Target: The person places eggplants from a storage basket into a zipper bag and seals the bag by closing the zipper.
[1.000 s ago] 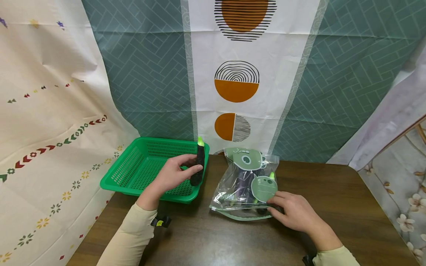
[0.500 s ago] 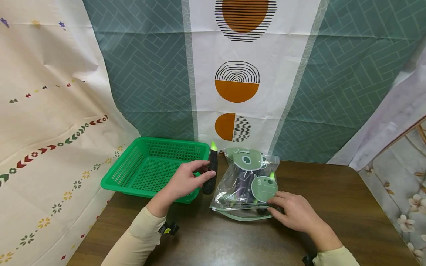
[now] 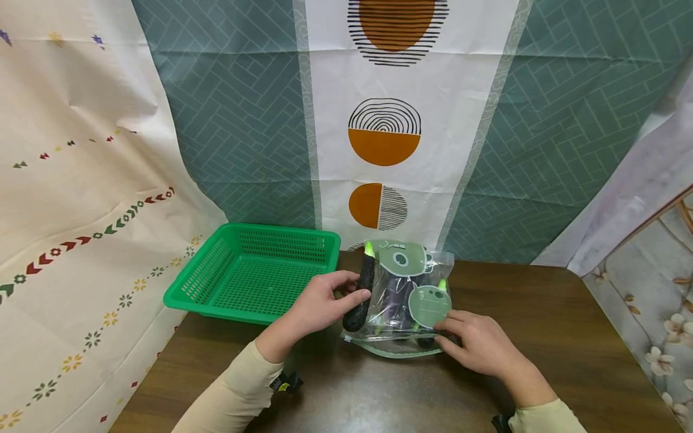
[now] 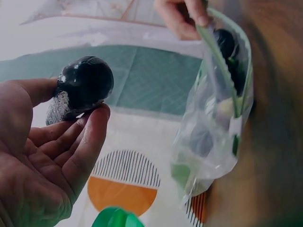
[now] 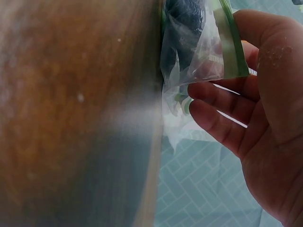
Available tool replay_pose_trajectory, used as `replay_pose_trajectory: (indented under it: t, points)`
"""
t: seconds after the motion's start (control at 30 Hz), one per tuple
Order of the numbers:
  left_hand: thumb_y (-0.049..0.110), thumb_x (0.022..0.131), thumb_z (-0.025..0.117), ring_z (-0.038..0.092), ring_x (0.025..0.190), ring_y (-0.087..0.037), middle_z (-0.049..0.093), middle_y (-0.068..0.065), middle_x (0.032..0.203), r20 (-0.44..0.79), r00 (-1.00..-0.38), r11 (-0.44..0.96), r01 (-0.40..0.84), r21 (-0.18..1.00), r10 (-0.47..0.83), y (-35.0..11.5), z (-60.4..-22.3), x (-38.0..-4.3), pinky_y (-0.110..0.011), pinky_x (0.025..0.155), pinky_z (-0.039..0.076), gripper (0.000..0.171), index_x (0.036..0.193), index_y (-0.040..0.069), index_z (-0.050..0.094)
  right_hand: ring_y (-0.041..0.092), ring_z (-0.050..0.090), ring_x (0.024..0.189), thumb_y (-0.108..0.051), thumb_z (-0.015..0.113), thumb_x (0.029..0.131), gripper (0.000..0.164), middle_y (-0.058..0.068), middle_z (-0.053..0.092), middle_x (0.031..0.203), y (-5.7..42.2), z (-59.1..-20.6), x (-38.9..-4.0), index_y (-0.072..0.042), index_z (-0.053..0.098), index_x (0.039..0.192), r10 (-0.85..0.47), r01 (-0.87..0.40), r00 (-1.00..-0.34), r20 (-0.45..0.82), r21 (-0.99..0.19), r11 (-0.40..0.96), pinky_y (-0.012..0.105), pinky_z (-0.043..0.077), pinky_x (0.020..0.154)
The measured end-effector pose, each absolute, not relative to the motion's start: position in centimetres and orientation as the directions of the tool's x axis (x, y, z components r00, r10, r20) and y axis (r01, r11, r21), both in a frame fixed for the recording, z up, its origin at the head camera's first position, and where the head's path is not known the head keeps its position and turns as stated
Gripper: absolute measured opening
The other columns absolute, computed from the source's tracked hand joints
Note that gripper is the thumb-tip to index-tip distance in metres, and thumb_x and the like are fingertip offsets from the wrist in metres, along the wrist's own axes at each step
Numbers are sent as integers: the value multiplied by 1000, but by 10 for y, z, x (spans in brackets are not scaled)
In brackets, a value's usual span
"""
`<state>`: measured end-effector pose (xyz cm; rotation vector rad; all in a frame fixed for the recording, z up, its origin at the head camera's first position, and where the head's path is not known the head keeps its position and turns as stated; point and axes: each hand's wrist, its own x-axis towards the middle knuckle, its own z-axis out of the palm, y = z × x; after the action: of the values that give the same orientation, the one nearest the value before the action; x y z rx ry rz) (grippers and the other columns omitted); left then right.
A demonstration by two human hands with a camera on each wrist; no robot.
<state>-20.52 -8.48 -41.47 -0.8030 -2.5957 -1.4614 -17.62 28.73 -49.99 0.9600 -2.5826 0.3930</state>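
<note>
My left hand (image 3: 327,304) pinches a dark, long vegetable (image 3: 360,300) with a bright green tip, between thumb and fingers. It is tilted, tip up, and overlaps the left side of a clear zip bag (image 3: 400,261) in the head view. In the left wrist view the vegetable's rounded, glossy end (image 4: 90,80) faces the camera, apart from the bag. The bag lies on the table with green animal prints and several dark purple vegetables (image 3: 397,300) inside. At the bag's near right corner my right hand (image 3: 479,343) pinches the open zip edge (image 5: 232,42), holding its mouth apart.
A green plastic basket (image 3: 251,316) with slotted walls stands on the brown table (image 3: 346,397), left of the bag. Behind the table hangs a patterned cloth (image 3: 384,78), and a cream embroidered cloth (image 3: 97,180) hangs on the left.
My left hand has carried the dark vegetable rightward and slightly nearer, from over the basket's right rim to the bag's left side. The right hand and the bag stay in place.
</note>
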Motion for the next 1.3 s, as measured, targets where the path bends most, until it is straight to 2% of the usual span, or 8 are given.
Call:
replay_pose_trajectory:
  t: [0.4, 0.63, 0.83, 1.03, 1.3]
  points:
    - [33, 104, 81, 67, 85, -7, 77, 3, 102, 299, -809, 427, 537, 728, 506, -63, -436, -198, -30, 76, 58, 35, 126, 6, 80, 3, 69, 85, -26, 89, 92, 16, -13, 71, 99, 288, -499, -178, -23, 85, 108, -568, -670, -694, 442, -110, 734, 34, 60, 69]
    - [39, 104, 79, 66, 86, -3, 76, 8, 99, 232, -783, 451, 542, 709, 577, -54, -451, -195, -28, 80, 58, 37, 126, 9, 81, 0, 63, 76, -24, 88, 93, 13, -16, 67, 93, 287, -499, -179, -23, 84, 105, -569, -696, -659, 492, -111, 710, 29, 54, 62]
    - [40, 104, 80, 64, 80, 2, 76, 9, 98, 181, -754, 470, 558, 683, 632, -47, -461, -191, -22, 75, 55, 38, 128, 10, 81, -1, 64, 78, -23, 89, 91, 14, -17, 68, 94, 287, -498, -180, -24, 84, 104, -566, -699, -643, 516, -93, 709, 29, 55, 63]
    - [44, 105, 78, 59, 76, 2, 68, 16, 87, 162, -698, 511, 643, 571, 697, -41, -467, -189, -18, 73, 51, 35, 123, 15, 81, -5, 58, 73, -22, 89, 90, 14, -18, 66, 91, 287, -498, -179, -23, 84, 103, -564, -701, -637, 526, -92, 707, 26, 51, 60]
    - [46, 105, 75, 60, 82, 1, 71, 14, 94, 148, -634, 527, 732, 433, 759, -38, -471, -187, -18, 77, 51, 32, 118, 17, 82, -6, 56, 71, -22, 89, 90, 13, -18, 66, 90, 287, -497, -178, -23, 84, 102, -558, -699, -635, 535, -90, 710, 25, 50, 58]
